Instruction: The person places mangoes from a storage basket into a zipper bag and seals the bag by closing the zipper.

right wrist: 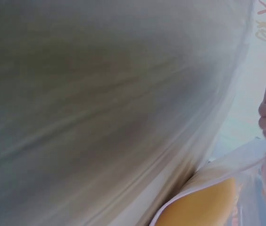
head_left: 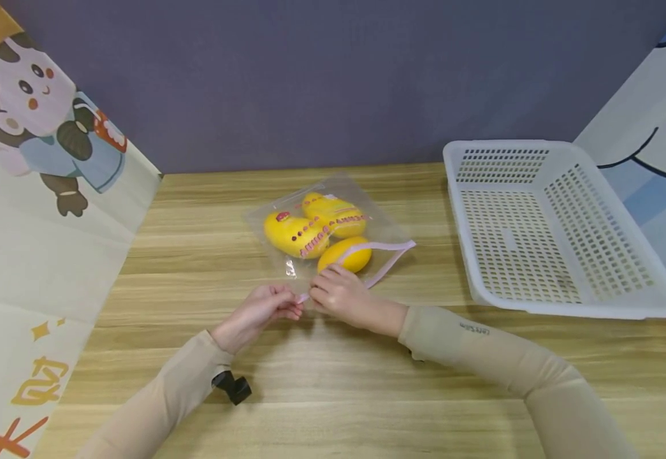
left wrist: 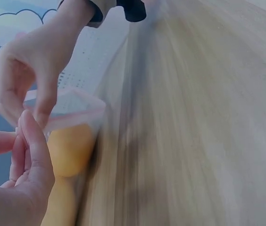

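Observation:
A clear zip bag (head_left: 380, 231) with a pale pink strip along its mouth lies on the table. Inside are three yellow, mango-shaped fruits: one at the left (head_left: 281, 234), one behind (head_left: 347, 223) and a smooth oval one (head_left: 355, 258) nearest the mouth. Dark red print shows over the bag. My left hand (head_left: 260, 307) pinches the near left corner of the strip between thumb and fingertips. Just right of it, my right hand (head_left: 344, 296) pinches the strip too. Toward the right, the mouth gapes, as the right wrist view also shows.
A white perforated plastic basket (head_left: 501, 245) stands on the table at the right. Behind the wooden table (head_left: 333, 395) rises a dark grey-blue panel (head_left: 310, 83). Printed cartoon sheets (head_left: 23, 223) line the left and right sides. A black wrist mount (head_left: 234, 387) juts from under the left sleeve.

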Demonstrator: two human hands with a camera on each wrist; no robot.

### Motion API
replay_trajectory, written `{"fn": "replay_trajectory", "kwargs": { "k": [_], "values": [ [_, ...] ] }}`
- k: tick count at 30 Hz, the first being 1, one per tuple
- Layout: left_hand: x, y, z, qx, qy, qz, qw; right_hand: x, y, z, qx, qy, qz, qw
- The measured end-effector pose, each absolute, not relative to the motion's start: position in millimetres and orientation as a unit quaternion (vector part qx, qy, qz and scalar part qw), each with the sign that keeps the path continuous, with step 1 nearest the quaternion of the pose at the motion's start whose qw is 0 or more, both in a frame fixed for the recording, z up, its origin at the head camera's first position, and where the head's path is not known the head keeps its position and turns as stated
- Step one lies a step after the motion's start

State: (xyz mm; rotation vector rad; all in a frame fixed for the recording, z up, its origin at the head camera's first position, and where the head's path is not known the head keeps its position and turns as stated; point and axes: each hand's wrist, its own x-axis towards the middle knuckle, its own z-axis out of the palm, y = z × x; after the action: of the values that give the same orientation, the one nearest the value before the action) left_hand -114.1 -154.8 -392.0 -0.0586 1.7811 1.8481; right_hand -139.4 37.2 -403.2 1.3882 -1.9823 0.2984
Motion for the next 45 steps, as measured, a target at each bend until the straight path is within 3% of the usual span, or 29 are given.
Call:
{"fn": "replay_trajectory", "kwargs": {
  "k": [12, 30, 45],
  "values": [
    [-114, -168, -393, -0.032, 0.666, 0.7, 0.254, -151, 60, -405, 0.509, -0.798, 0.118, 0.301],
    [-115, -187, -391, -0.034, 0.694, 0.679, 0.236, -158, 94, -405, 0.479, -0.816, 0.132, 0.296],
    [-119, -201, -393, -0.045, 0.699, 0.676, 0.229, -152, 129, -406, 0.393, -0.876, 0.113, 0.254]
  ]
}}
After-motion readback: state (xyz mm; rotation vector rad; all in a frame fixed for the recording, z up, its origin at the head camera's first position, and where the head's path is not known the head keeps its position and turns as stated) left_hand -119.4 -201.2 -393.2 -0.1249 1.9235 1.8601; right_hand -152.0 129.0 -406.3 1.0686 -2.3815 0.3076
